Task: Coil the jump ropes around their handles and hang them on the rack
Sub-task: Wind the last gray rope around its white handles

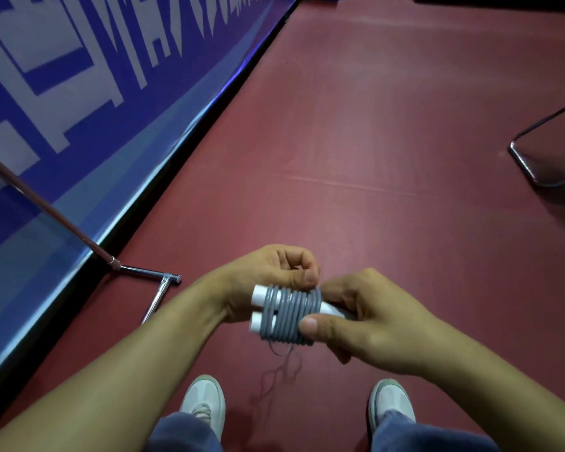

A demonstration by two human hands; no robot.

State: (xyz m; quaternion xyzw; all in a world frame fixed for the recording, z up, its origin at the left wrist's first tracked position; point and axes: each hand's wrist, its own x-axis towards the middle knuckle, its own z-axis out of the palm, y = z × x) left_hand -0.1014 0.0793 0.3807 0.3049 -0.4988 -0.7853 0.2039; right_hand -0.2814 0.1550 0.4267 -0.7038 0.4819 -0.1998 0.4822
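Forearms (163, 347) enter from the bottom edge, bare, converging at mid-frame. Below the hands: jeans (183, 432) and two pale shoes (204, 399), toes forward on the red floor (372, 141).

Left hand (268, 272): fingers curled in, thumb and forefinger tips pinching the rope (287, 316) at the far top edge of the coil, close to the right hand.

Right hand (372, 324): thumb flat on the near side of the coil, other fingers wrapped round the right end of the handles (261, 294) (fingertips hidden beneath).

Rope: grey, wound in tight turns around both white handles, which lie side by side, held level between the two hands above the floor. Left ends of the handles stick out bare from the coil, just beside the left wrist. Loose end of rope: cannot tell where it sits. Thin dark thread (282, 350) dangles under the coil.

Left of the left hand: chrome frame (144, 272) on the floor, a slanted pole meeting a foot tube, against a blue banner (79, 93) with pale lettering.

Well right of the right hand, farther out: dark chair leg (532, 171) (bent tube).
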